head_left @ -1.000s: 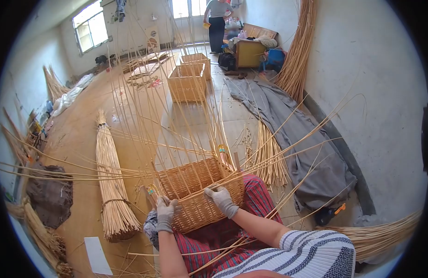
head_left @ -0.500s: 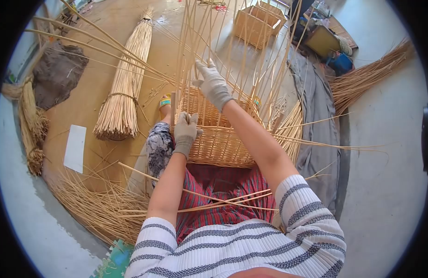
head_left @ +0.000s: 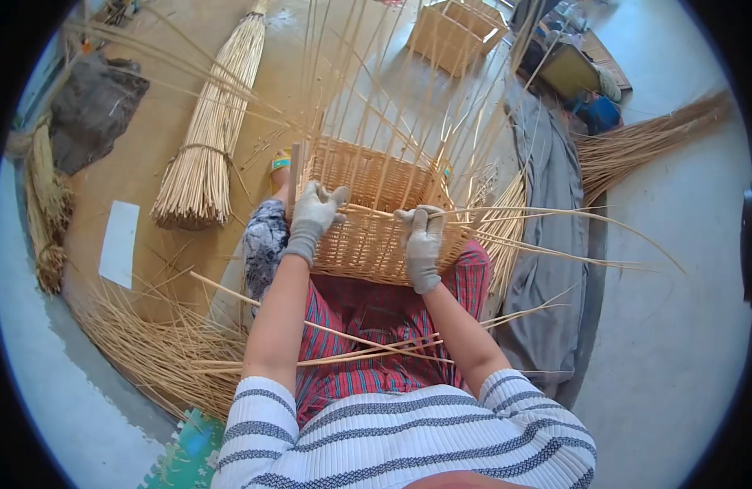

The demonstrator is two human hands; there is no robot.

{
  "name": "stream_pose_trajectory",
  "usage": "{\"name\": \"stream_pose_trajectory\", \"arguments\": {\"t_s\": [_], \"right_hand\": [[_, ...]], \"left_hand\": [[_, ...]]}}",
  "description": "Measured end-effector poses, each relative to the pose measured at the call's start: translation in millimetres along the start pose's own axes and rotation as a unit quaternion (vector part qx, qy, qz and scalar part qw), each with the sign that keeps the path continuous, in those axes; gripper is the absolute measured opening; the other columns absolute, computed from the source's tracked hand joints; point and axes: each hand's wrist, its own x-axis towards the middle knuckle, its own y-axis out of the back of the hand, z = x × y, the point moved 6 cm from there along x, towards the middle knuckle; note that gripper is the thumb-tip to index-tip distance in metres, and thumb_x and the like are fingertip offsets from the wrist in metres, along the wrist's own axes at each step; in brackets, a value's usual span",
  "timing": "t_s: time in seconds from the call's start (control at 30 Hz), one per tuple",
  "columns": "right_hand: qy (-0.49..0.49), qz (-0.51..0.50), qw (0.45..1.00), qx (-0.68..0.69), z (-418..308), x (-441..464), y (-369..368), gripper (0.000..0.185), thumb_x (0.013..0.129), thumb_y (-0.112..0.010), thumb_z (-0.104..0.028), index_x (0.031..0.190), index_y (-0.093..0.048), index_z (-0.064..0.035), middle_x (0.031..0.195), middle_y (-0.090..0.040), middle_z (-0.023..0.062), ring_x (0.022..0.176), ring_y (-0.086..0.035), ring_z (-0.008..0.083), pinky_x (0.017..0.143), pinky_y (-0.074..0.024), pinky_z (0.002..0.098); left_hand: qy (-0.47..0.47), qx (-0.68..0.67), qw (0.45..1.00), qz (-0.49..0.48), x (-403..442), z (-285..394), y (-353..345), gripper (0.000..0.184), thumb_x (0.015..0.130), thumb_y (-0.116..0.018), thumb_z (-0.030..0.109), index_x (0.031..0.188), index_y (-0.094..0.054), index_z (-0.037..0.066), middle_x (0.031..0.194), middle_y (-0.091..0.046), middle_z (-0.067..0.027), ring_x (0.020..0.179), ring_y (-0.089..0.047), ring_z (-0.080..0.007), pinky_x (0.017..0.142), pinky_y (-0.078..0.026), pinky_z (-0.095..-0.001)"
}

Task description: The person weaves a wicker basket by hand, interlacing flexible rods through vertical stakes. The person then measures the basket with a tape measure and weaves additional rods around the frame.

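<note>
A woven wicker basket (head_left: 360, 244) with tall upright stakes rests on my lap. At the left end of its near rim, my left hand (head_left: 315, 213), in a pale glove, is closed on a thin cane there. My right hand (head_left: 423, 232), also gloved, pinches a long cane (head_left: 555, 209) at the right part of the same rim; the cane runs out to the right. Both hands lie against the near wall. A flat wooden stick (head_left: 294, 175) stands at the basket's left corner.
A tied bundle of canes (head_left: 209, 138) lies on the floor at the left, with loose canes (head_left: 148, 350) nearer me. Grey cloth (head_left: 551, 244) stretches along the right. A finished-looking basket (head_left: 453, 41) stands ahead. White paper (head_left: 119, 244) lies left.
My right hand has come down from among the stakes to the near rim and now grips a cane. My left hand has shifted slightly up. The view has tilted down since the earliest frame.
</note>
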Motion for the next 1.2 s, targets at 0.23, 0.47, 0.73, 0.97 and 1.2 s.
{"name": "stream_pose_trajectory", "arguments": {"t_s": [0.23, 0.47, 0.73, 0.97, 1.2], "right_hand": [[0.109, 0.044, 0.993, 0.005, 19, -13, 0, 0.01, 0.1, -0.051, -0.021, 0.098, -0.05, -0.0115, 0.08, -0.06, 0.0016, 0.081, -0.066, 0.0147, 0.051, -0.0473, 0.0262], [-0.132, 0.039, 0.989, 0.045, 43, 5, 15, 0.009, 0.099, -0.053, -0.017, 0.101, -0.051, -0.0087, 0.088, -0.069, 0.009, 0.069, -0.064, 0.0124, 0.05, -0.0482, 0.023], [-0.094, 0.083, 0.98, 0.153, 17, 22, 63, 0.012, 0.093, -0.06, -0.006, 0.097, -0.049, -0.0084, 0.088, -0.068, 0.0089, 0.065, -0.062, 0.0122, 0.053, -0.0499, 0.0209], [0.179, -0.153, 0.942, -0.241, -42, 93, -9, 0.033, 0.09, -0.056, -0.006, 0.123, -0.049, -0.007, 0.114, -0.061, 0.0156, 0.102, -0.061, 0.0296, 0.084, -0.0511, 0.0411], [0.136, -0.112, 0.96, -0.215, -58, 105, -51, 0.048, 0.092, -0.053, -0.007, 0.139, -0.04, -0.0088, 0.097, -0.063, 0.0119, 0.084, -0.062, 0.0243, 0.074, -0.0526, 0.0349]], "left_hand": [[-0.04, 0.065, 0.996, 0.053, 1, 19, 5, 0.047, 0.076, -0.082, 0.025, 0.083, -0.04, 0.006, 0.071, -0.054, -0.0086, 0.054, -0.059, -0.0168, 0.041, -0.054, -0.0332], [-0.29, 0.469, 0.834, 0.007, -38, 62, -68, 0.037, 0.096, -0.054, 0.04, 0.105, -0.055, 0.004, 0.092, -0.064, -0.0167, 0.073, -0.069, -0.0252, 0.063, -0.053, -0.0348], [0.003, 0.177, 0.959, -0.223, -12, 20, -80, 0.039, 0.099, -0.049, 0.039, 0.113, -0.056, 0.004, 0.097, -0.066, -0.0118, 0.056, -0.068, -0.0243, 0.045, -0.053, -0.031], [-0.234, 0.205, 0.944, -0.111, 1, -3, -78, 0.024, 0.093, -0.058, 0.026, 0.081, -0.063, 0.006, 0.077, -0.066, -0.0087, 0.07, -0.066, -0.0206, 0.063, -0.052, -0.035], [0.086, 0.073, 0.982, -0.151, -2, -3, -76, 0.035, 0.092, -0.062, 0.036, 0.082, -0.063, 0.002, 0.072, -0.064, -0.0059, 0.054, -0.063, -0.0157, 0.049, -0.05, -0.0314]]}}
